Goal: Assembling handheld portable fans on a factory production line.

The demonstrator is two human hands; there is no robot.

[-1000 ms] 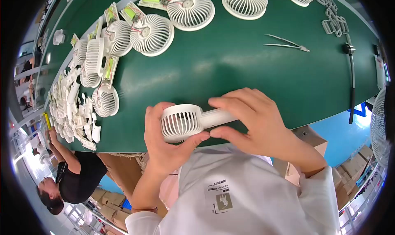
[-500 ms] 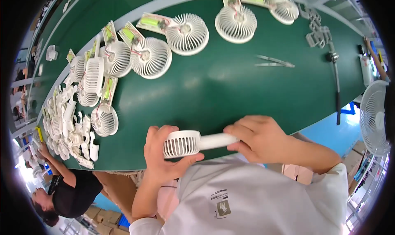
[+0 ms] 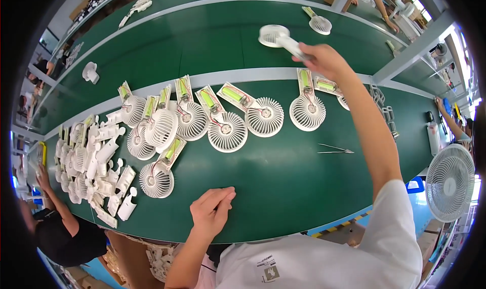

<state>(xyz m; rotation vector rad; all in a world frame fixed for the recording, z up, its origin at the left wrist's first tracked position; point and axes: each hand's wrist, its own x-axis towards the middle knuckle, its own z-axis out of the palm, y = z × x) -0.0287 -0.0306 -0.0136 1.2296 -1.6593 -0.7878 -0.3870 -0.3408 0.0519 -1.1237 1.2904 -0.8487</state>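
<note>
My right hand [image 3: 324,61] is stretched out past the grey rail and grips a white handheld fan [image 3: 276,36] by its handle. The fan's round head points left, slightly smeared by motion, above the far green surface. Close to the table's front edge, my left hand [image 3: 211,210] rests with its fingers curled together, and nothing shows in it. Between the hands and the rail lie several opened fan halves [image 3: 228,132] with round white grilles, green-yellow batteries and red wires. A pair of metal tweezers [image 3: 336,150] lies to the right of them.
A heap of white plastic shell parts [image 3: 104,172] covers the table's left end. The grey rail [image 3: 243,76] crosses the table. Another fan half [image 3: 320,25] lies beyond it. At right stands a large white fan [image 3: 449,183]. A co-worker's arm [image 3: 58,205] reaches in at left.
My right hand has carried the handheld fan from the front edge up and away past the rail. My left hand has let go of the fan and now rests on the table. The view has shifted.
</note>
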